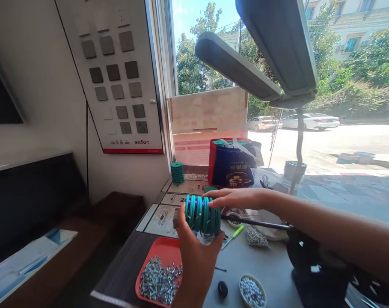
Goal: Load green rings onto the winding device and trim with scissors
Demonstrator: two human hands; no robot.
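My left hand (194,261) rises from the bottom centre and grips a row of teal rings (202,214) held sideways above the table. My right hand (234,198) reaches in from the right, its fingers laid flat along the top and far end of the same ring stack. Under the hands, a red tray (164,250) holds a heap of small silver screws (157,280). A second stack of teal rings (177,172) stands upright at the back by the window.
A red and blue bag (231,164) stands behind the hands. A small bowl of metal bits (252,291), a black knob (223,288), a green pen (234,235) and a desk lamp (274,55) sit nearby. A black press tool (313,265) is at right.
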